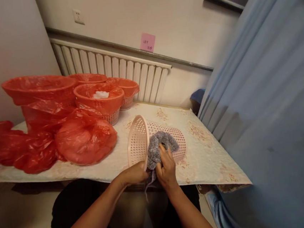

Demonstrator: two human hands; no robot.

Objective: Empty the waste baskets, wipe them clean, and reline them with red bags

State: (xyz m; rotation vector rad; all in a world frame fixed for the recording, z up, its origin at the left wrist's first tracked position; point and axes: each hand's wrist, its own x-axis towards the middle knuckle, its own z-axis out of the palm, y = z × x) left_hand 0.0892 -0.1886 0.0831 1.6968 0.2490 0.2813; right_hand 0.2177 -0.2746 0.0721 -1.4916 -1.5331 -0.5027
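Head view looks down on my right hand (166, 168), whose fingers are closed tight on a grey fluffy cloth (157, 146), pressing it against the side of a pink basket (170, 135). My left hand (135, 173) is curled around the lower edge of the basket's rim, thumb side up, so both hands are clamped, one on each thing. The basket lies on its side at the near edge of the table (206, 151), its mouth turned to the left, and the cloth is draped over its wall near the rim, with a thin strand hanging below my hands. To the left, well apart from the basket, crumpled red bags (86, 140) lie on the table's flowered cover. Behind them stand the lined baskets (101, 101), each with a red bag folded over its rim; the nearest one holds a white wad (101, 94). A radiator (115, 69) runs along the wall behind, with a pink note (147, 42) stuck above it. A blue curtain (268, 92) hangs at the right.
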